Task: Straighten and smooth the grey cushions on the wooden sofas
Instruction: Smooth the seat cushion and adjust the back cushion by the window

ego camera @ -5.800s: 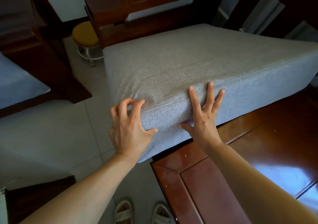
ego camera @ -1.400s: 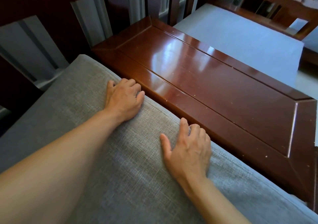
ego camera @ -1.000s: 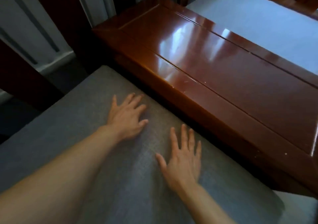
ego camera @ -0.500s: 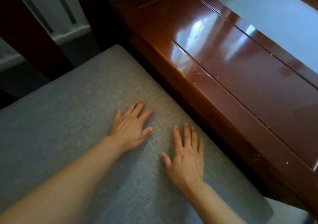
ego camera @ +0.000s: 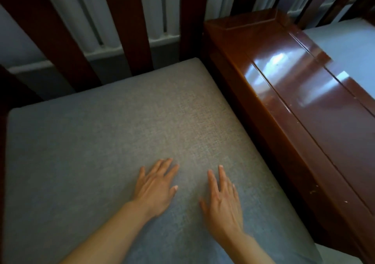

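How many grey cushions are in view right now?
2: one grey cushion under both hands, a second cushion far right beyond the wooden armrest, only partly in frame. Others may be out of view.

- Your left hand lies palm-down on the grey cushion, fingers straight, slightly spread.
- Your right hand lies flat just beside it, nearer the cushion's right edge.
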The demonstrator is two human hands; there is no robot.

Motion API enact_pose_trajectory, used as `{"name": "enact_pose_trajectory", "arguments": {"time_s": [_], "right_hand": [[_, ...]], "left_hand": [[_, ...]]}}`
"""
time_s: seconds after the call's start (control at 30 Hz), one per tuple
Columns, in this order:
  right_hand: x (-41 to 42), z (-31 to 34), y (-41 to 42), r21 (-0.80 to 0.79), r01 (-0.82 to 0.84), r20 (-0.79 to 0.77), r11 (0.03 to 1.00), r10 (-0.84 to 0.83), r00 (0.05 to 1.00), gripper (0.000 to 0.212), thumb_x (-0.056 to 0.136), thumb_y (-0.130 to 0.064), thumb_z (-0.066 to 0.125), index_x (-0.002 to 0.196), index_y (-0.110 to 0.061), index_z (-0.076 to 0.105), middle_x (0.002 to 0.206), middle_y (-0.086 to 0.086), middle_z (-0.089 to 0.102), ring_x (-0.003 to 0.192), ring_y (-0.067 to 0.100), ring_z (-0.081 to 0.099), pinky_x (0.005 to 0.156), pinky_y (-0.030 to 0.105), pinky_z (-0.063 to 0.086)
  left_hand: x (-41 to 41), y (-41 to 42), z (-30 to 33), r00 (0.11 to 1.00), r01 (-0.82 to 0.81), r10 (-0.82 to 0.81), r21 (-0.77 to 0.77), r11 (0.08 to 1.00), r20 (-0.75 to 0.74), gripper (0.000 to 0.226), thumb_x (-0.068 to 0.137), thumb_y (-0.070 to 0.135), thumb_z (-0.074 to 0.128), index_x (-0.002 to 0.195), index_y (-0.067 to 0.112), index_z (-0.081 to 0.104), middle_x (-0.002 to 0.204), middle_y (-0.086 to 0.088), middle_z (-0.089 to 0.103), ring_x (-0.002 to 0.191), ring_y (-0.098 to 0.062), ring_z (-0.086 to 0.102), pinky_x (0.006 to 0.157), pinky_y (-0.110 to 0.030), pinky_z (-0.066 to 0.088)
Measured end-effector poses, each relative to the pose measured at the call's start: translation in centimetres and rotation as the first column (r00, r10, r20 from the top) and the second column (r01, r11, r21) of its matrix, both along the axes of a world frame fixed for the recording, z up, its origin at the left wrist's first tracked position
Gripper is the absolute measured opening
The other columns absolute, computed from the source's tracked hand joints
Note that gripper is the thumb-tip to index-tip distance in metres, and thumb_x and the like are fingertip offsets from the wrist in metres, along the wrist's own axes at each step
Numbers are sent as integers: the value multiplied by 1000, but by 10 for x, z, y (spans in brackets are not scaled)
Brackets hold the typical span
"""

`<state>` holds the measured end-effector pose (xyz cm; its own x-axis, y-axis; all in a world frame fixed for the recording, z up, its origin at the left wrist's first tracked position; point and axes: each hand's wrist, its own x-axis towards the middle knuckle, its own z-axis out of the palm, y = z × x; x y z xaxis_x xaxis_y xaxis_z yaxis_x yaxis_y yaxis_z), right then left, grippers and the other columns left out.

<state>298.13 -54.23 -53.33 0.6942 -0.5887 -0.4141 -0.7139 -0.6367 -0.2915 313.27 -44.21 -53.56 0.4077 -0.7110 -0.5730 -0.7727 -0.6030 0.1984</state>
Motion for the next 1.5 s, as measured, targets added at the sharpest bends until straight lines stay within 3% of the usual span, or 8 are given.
{"name": "enact_pose_trajectory", "arguments": {"time_s": [0.27, 0.57, 0.73, 0.83, 0.97, 1.1, 1.37, 1.5], "right_hand": [[-70, -11, 62, 101, -189, -137, 977, 201, 970, 75, 96, -37, 46, 153, -29, 0, 160, -4, -18, 147, 22, -15, 119, 40, 6], [-110, -17, 88, 106, -246, -29, 963, 250, 968, 74, 94, -45, 51, 153, -29, 9, 161, -7, -12, 147, 19, -13, 120, 43, 5], [-164, -25, 113, 24, -523, -92, 852, 523, 848, 125, 70, -60, 73, 148, -34, -21, 150, -2, -39, 139, 24, -35, 116, 47, -12], [-176, -51, 123, -84, -565, -116, 821, 555, 824, 139, 64, -46, 83, 143, -34, -31, 149, 5, -41, 136, 30, -38, 112, 56, -15], [-179, -88, 135, -247, -435, 27, 866, 455, 890, 136, 48, -20, 93, 153, -27, 6, 159, 15, -1, 144, 39, -7, 112, 61, -9], [-183, -104, 134, -384, -390, 160, 837, 476, 865, 125, 54, -4, 86, 152, -32, 13, 159, 13, 3, 145, 39, -4, 113, 52, -12], [-158, -114, 132, -394, -369, 114, 842, 443, 889, 133, 54, 4, 80, 151, -41, 0, 159, 9, -11, 144, 35, -17, 110, 52, -18], [-158, -95, 130, -276, -487, -65, 828, 490, 869, 132, 70, -8, 74, 140, -44, -33, 148, 5, -42, 133, 34, -43, 103, 53, -31]], "left_hand": [[-70, 99, -7, 995, -93, 94, 23, 995, -37, 62, 99, 44, 37, 152, 35, 6, 158, 10, -19, 147, -15, -10, 115, -53, 12], [-156, 158, -26, 978, -203, 206, -121, 972, 14, 73, 94, 55, 40, 151, 38, -2, 157, 10, -23, 145, -16, -18, 114, -55, 7], [-215, 199, -42, 972, -231, 235, -122, 965, 18, 124, 62, 77, 62, 144, 41, -23, 153, 5, -33, 142, -19, -29, 111, -60, -5], [-247, 217, -63, 968, -197, 209, -97, 975, 135, 151, 30, 69, 83, 151, 34, 0, 161, -6, -2, 147, -29, -3, 106, -68, 8], [-262, 220, -85, 911, -186, 255, -229, 956, 323, 142, 37, 16, 92, 151, 34, 8, 160, -6, 10, 147, -31, 10, 104, -68, 15], [-261, 221, -95, 872, -144, 272, -318, 937, 407, 133, 39, 7, 89, 150, 33, 19, 159, -7, 16, 145, -31, 15, 102, -69, 18], [-236, 213, -100, 885, -178, 279, -282, 943, 373, 137, 41, 14, 91, 151, 38, 12, 160, 0, 9, 146, -29, 11, 102, -70, 14], [-236, 211, -85, 922, -193, 231, -147, 970, 311, 134, 68, 24, 80, 139, 46, -32, 153, 6, -35, 143, -24, -26, 106, -67, -4]]}}
